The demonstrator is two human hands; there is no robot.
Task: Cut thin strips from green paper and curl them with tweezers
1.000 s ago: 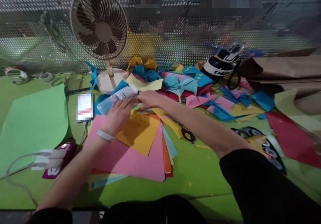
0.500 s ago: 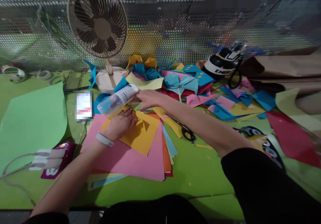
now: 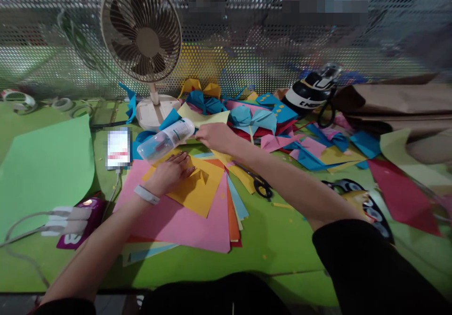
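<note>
My left hand (image 3: pixel 172 171) lies flat, fingers stretched out, on a yellow-orange paper sheet (image 3: pixel 199 197) with a small folded part. Beneath that sheet is a larger pink paper (image 3: pixel 197 232), stacked on orange, red and blue ones. A clear plastic bottle (image 3: pixel 165 138) with a white label lies on its side just beyond my left fingers. My right hand (image 3: pixel 215 138) is at the label end of this bottle, fingers curled together; whatever they hold is hidden. Black-handled scissors (image 3: pixel 262 188) rest below my right forearm, partly under yellow paper.
Behind stands a fan (image 3: pixel 146 42) before a perforated metal screen. A phone (image 3: pixel 118 148) with a cable, a purple power bank (image 3: pixel 83 223) and green paper (image 3: pixel 49 173) lie left. Folded paper pieces (image 3: pixel 254 117), a black-and-white bottle (image 3: pixel 307 93) and brown paper (image 3: pixel 399 98) fill the back right.
The fingers of my right hand have curled in and shifted slightly up, away from the yellow-orange sheet. My left hand stays flat in place, and the view has moved slightly.
</note>
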